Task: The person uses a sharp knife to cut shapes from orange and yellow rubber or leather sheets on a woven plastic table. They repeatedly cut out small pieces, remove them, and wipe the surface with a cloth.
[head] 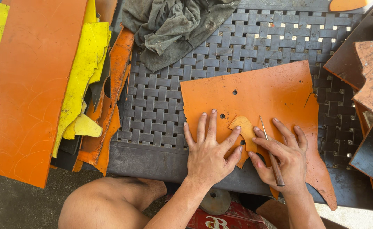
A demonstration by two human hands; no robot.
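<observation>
A large orange sheet [271, 95] with small round holes lies on a woven metal-strip table [161, 110]. On it rests a lighter orange curved template piece [242, 127]. My left hand [207, 150] lies flat, fingers spread, pressing the template and sheet down. My right hand [282, 154] grips a thin pointed scribing tool [271, 154] with a brown wooden handle. Its metal tip touches the sheet just right of the template.
A big orange sheet [29, 85] and yellow and orange offcuts [87, 80] pile at the left. A grey rag [173, 25] lies at the table's far side. Rusty-brown and dark sheets [371, 85] stack at the right. My bare knee [106, 205] is below the table edge.
</observation>
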